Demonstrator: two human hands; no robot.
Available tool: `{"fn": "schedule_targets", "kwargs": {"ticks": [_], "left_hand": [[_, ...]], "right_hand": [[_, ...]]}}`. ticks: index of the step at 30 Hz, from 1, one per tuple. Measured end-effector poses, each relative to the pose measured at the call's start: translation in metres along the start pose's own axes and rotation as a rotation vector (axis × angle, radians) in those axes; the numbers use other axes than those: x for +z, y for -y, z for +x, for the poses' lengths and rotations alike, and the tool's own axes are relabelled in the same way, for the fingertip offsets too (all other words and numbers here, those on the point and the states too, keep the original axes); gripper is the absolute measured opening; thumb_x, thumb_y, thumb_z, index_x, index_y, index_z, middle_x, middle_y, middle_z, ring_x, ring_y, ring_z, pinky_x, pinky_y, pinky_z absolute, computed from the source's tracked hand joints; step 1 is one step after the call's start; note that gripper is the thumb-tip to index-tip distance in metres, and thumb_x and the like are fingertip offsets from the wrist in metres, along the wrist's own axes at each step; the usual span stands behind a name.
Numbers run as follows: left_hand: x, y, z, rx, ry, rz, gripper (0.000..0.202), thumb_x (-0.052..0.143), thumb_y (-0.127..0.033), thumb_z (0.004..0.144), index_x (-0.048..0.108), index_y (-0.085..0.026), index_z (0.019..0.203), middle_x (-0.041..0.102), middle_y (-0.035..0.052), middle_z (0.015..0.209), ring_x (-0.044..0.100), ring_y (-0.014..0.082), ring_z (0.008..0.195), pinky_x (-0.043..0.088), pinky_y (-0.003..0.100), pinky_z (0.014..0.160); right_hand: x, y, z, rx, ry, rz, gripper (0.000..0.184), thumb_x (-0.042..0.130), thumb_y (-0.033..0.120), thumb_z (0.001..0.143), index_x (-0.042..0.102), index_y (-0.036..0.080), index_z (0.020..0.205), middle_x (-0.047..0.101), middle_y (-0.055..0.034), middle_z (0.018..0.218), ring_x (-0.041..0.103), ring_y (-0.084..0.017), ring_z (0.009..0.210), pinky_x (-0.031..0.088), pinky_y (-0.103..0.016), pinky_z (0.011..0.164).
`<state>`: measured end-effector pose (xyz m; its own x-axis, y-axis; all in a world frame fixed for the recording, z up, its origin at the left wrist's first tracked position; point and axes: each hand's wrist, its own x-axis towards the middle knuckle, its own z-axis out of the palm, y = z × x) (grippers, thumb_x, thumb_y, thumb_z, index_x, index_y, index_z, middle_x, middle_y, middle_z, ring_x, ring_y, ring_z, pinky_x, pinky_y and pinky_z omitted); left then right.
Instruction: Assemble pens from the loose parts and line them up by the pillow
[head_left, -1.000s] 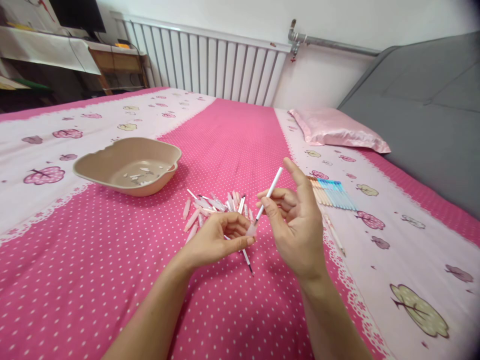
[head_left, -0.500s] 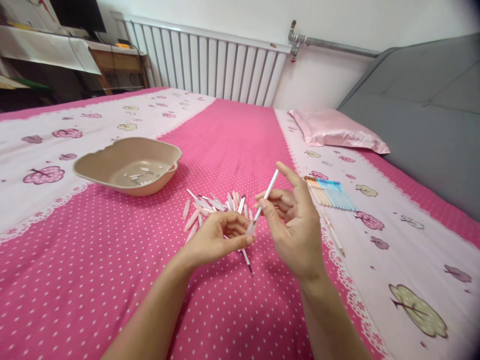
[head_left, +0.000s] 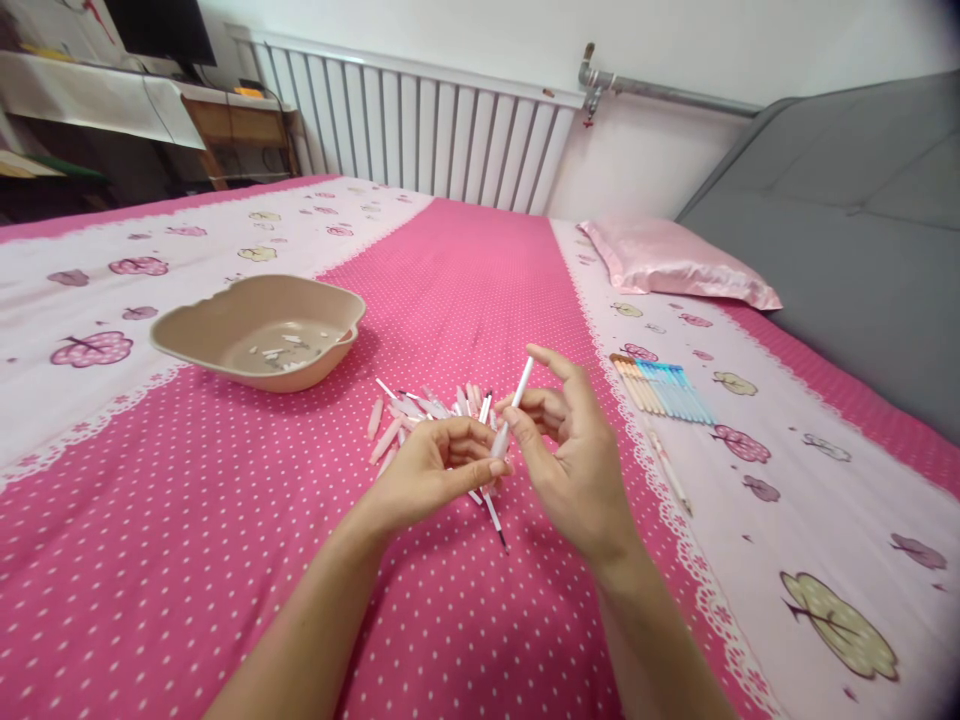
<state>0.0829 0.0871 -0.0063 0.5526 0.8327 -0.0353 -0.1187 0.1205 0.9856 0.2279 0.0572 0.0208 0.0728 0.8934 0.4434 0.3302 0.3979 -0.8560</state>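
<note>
My left hand (head_left: 442, 462) is closed, pinching a short pale pink pen barrel (head_left: 500, 443) between thumb and fingers. My right hand (head_left: 574, 455) grips a slim white pen refill (head_left: 523, 382), its index finger on the top end. The refill's lower end goes into the barrel, and the two stand tilted in one line. Beneath and behind my hands lies a loose pile of pink pen parts (head_left: 386, 440) and white refills, partly hidden by my left hand. One dark-tipped refill (head_left: 493, 515) sticks out of the pile toward me.
A beige plastic basin (head_left: 202, 345) with small white bits inside stands at the left. On the right, orange and blue pens (head_left: 667, 390) lie in a row, with a single whitish pen (head_left: 670, 472) nearer me. A pink pillow (head_left: 675, 260) rests by the grey headboard (head_left: 840, 200).
My right hand has moved down and left, closer to my left hand. Less of the white refill shows above the pink barrel. My left hand has barely moved.
</note>
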Motion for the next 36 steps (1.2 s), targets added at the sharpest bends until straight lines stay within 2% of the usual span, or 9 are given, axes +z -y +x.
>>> {"fn": "schedule_targets", "kwargs": {"ticks": [4, 10, 15, 22, 26, 30, 33, 36], "left_hand": [[0.000, 0.000, 0.000, 0.004, -0.002, -0.029, 0.027, 0.074, -0.031, 0.069, 0.064, -0.013, 0.085, 0.065, 0.0025, 0.070, 0.061, 0.0118, 0.066, 0.046, 0.024, 0.064], [-0.001, 0.001, 0.001, 0.014, -0.013, -0.060, 0.027, 0.074, -0.031, 0.069, 0.062, -0.012, 0.086, 0.066, 0.0034, 0.071, 0.063, 0.0129, 0.067, 0.047, 0.025, 0.065], [-0.002, 0.002, 0.001, 0.007, -0.024, -0.056, 0.030, 0.074, -0.030, 0.069, 0.062, -0.012, 0.089, 0.069, 0.0057, 0.075, 0.065, 0.0150, 0.070, 0.049, 0.027, 0.068], [-0.002, 0.001, 0.001, 0.070, -0.062, -0.061, 0.032, 0.072, -0.030, 0.072, 0.062, -0.014, 0.098, 0.071, 0.0062, 0.082, 0.066, 0.0152, 0.074, 0.051, 0.027, 0.070], [-0.004, 0.000, 0.002, 0.101, -0.156, -0.058, 0.032, 0.072, -0.029, 0.072, 0.061, -0.014, 0.098, 0.072, 0.0062, 0.081, 0.067, 0.0159, 0.071, 0.052, 0.028, 0.068], [-0.005, 0.000, 0.005, 0.154, -0.360, -0.046, 0.033, 0.074, -0.031, 0.068, 0.062, -0.013, 0.093, 0.072, 0.0058, 0.080, 0.067, 0.0152, 0.071, 0.052, 0.026, 0.067], [-0.007, 0.000, 0.007, 0.168, -0.533, -0.044, 0.035, 0.074, -0.033, 0.067, 0.061, -0.013, 0.092, 0.072, 0.0069, 0.083, 0.066, 0.0150, 0.070, 0.051, 0.025, 0.066], [-0.009, -0.001, 0.007, 0.152, -0.651, -0.036, 0.035, 0.072, -0.033, 0.067, 0.061, -0.012, 0.094, 0.072, 0.0070, 0.083, 0.066, 0.0150, 0.069, 0.049, 0.024, 0.062]], "right_hand": [[0.000, 0.000, 0.000, -0.028, 0.037, -0.028, 0.043, 0.047, 0.019, 0.089, 0.041, 0.021, 0.131, 0.064, -0.0008, 0.084, 0.063, -0.014, 0.075, 0.052, -0.031, 0.074], [-0.001, -0.001, 0.000, -0.052, 0.061, -0.159, 0.030, 0.038, 0.020, 0.093, 0.050, 0.023, 0.121, 0.063, 0.0000, 0.081, 0.060, -0.013, 0.068, 0.047, -0.028, 0.064], [-0.002, -0.004, 0.001, -0.051, 0.061, -0.168, 0.033, 0.037, 0.018, 0.093, 0.050, 0.024, 0.123, 0.064, -0.0029, 0.097, 0.063, -0.014, 0.077, 0.050, -0.030, 0.070], [-0.002, -0.005, 0.002, -0.058, 0.075, -0.147, 0.040, 0.039, 0.015, 0.091, 0.048, 0.026, 0.129, 0.065, -0.0040, 0.102, 0.064, -0.016, 0.086, 0.052, -0.033, 0.076], [-0.007, -0.009, 0.005, -0.012, 0.019, -0.132, 0.047, 0.040, 0.017, 0.092, 0.039, 0.027, 0.137, 0.065, -0.0066, 0.109, 0.063, -0.019, 0.095, 0.051, -0.038, 0.082], [-0.012, -0.020, 0.008, 0.110, 0.000, -0.263, 0.042, 0.043, 0.015, 0.089, 0.047, 0.020, 0.131, 0.066, -0.0099, 0.108, 0.063, -0.022, 0.095, 0.051, -0.042, 0.082], [-0.011, -0.030, 0.009, 0.212, 0.103, -0.410, 0.041, 0.043, 0.013, 0.087, 0.052, 0.017, 0.127, 0.066, -0.0117, 0.110, 0.063, -0.024, 0.096, 0.050, -0.043, 0.083], [-0.007, -0.039, 0.009, 0.250, 0.248, -0.518, 0.041, 0.042, 0.012, 0.087, 0.055, 0.017, 0.125, 0.064, -0.0128, 0.114, 0.062, -0.025, 0.099, 0.049, -0.043, 0.084]]}}
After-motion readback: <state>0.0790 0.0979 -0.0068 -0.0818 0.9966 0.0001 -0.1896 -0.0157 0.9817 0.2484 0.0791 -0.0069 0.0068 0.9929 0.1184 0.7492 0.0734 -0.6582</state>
